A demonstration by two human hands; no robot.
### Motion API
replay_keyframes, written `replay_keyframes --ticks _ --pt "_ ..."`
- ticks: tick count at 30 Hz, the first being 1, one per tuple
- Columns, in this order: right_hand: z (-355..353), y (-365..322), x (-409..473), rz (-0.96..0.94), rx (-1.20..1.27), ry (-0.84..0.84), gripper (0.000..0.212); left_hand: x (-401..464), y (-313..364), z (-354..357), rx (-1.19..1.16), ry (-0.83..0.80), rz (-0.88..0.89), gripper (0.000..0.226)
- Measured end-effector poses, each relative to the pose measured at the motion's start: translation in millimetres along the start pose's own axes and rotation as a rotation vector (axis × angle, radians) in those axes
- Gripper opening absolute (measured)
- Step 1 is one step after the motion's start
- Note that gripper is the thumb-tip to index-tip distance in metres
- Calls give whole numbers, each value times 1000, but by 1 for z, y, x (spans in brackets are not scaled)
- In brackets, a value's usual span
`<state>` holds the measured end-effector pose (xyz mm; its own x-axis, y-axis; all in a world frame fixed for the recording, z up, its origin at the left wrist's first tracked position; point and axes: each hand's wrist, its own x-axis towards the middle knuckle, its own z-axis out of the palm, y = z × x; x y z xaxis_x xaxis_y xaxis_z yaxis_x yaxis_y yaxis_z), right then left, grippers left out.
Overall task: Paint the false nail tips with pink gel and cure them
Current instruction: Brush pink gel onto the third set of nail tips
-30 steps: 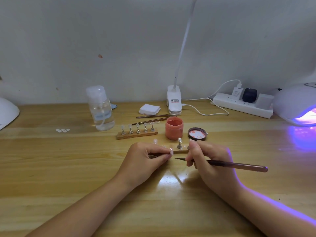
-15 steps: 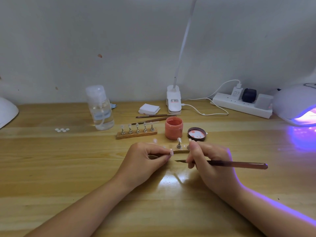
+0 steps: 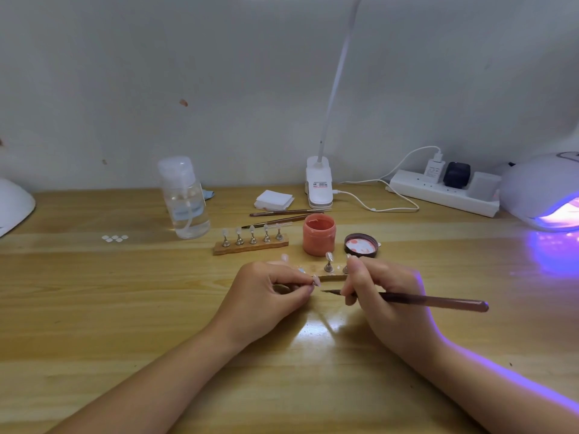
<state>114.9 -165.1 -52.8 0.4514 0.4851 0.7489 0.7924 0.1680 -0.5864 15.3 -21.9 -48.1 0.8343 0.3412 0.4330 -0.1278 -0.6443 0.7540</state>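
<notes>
Head view: left hand pinches a pale nail tip beside the brush.

Wooden table, wall at far edge. Far left: clear pump bottle, white dots left of it. Centre: wooden nail stand, open pink gel jar, its lid just right, two brushes, white pads, clip lamp base. Far right: power strip, lit curing lamp.
</notes>
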Motion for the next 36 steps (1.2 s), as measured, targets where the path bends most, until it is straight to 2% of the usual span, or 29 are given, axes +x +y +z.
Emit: replay_keyframes --ticks 3,11,19,26,31,36 --pt "-1 0 -1 33 60 42 42 0 1 0 -11 1 -11 27" --pt "3 2 3 -30 -60 -12 36 0 1 0 -9 -1 -16 21" --pt "0 -1 1 22 46 30 41 -1 2 -1 -23 -2 -28 28" --pt "2 1 2 14 -67 -22 41 -1 3 0 -15 3 -24 20" --pt "-1 0 1 10 -10 -26 47 -2 3 -1 -11 -17 -22 24" --pt "-2 1 0 131 183 116 41 -3 6 -2 -33 -34 21 22"
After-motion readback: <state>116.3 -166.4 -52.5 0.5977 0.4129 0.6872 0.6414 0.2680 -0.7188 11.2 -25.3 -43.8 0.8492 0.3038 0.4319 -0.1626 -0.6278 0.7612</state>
